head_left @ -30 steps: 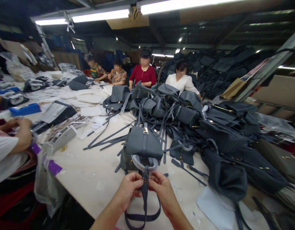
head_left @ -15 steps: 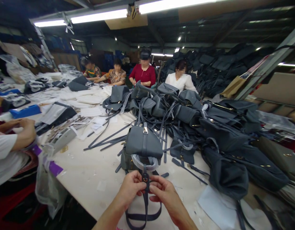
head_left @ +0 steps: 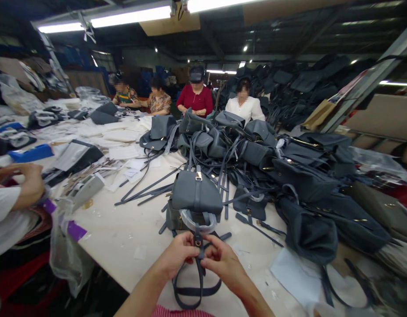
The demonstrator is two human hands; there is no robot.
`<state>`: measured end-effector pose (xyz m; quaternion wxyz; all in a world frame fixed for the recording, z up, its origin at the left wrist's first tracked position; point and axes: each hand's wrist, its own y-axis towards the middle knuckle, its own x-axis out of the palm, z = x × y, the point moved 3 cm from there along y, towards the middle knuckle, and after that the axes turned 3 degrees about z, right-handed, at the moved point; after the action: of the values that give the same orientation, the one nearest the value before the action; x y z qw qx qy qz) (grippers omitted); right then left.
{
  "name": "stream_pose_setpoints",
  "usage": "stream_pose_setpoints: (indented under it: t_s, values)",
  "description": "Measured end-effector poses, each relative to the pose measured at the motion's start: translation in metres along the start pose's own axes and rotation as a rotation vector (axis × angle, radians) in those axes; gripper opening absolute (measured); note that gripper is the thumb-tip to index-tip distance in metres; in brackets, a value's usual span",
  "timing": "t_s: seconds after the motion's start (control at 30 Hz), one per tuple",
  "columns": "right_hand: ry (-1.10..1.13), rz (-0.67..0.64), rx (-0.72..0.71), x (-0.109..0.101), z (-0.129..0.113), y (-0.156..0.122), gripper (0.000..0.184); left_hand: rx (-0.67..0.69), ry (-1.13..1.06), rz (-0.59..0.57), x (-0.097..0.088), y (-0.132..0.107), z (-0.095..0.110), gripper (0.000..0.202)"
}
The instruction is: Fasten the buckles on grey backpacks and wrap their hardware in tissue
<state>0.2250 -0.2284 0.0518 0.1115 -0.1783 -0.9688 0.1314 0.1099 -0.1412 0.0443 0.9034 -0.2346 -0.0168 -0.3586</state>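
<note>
A small blue-grey, leather-like backpack [head_left: 196, 199] sat on the pale tabletop [head_left: 124, 240], its flap lowered, with one gold clasp [head_left: 198, 176] and one plastic-wrapped handle [head_left: 185, 220]. Just this side of it, the left hand [head_left: 177, 255] pinched a slim dark strap [head_left: 212, 291] at one small gold-toned buckle [head_left: 197, 241]; the right hand [head_left: 220, 257] nipped it opposite, the fingers of both nearly meeting. I judged the flap and wrapping done, the strap partway, its loop hanging loose below; whether its end was through the buckle I honestly couldn't tell. Beyond lay one heap of similar dark bags [head_left: 220, 145], too tangled to count, and four people [head_left: 194, 100].
</note>
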Motion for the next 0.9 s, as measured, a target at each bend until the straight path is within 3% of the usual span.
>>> stream_pose_setpoints:
  t_s: [0.13, 0.27, 0.37, 0.47, 0.53, 0.67, 0.9]
  values:
    - [0.326, 0.068, 0.066, 0.001, 0.002, -0.004, 0.043, 0.036, 0.01, -0.017, 0.006, 0.001, 0.004, 0.023]
    - [0.524, 0.233, 0.185, 0.004, 0.016, -0.007, 0.044, 0.233, 0.118, 0.136, 0.014, -0.001, 0.007, 0.016]
    - [0.425, 0.28, 0.113, 0.003, 0.019, -0.006, 0.044, 0.31, 0.202, 0.193, 0.017, -0.006, 0.004, 0.014]
    - [0.272, 0.3, -0.05, 0.001, 0.015, -0.002, 0.037, 0.324, 0.214, 0.183, 0.018, -0.009, -0.001, 0.013]
    - [0.242, 0.331, -0.086, 0.002, 0.014, 0.001, 0.034, 0.316, 0.196, 0.179, 0.018, -0.01, -0.004, 0.014]
    - [0.229, 0.358, -0.082, 0.004, 0.014, 0.001, 0.031, 0.277, 0.139, 0.136, 0.017, -0.011, -0.007, 0.011]
    - [0.215, 0.237, 0.021, 0.002, 0.006, -0.01, 0.03, 0.238, -0.021, 0.13, 0.014, -0.015, -0.012, 0.018]
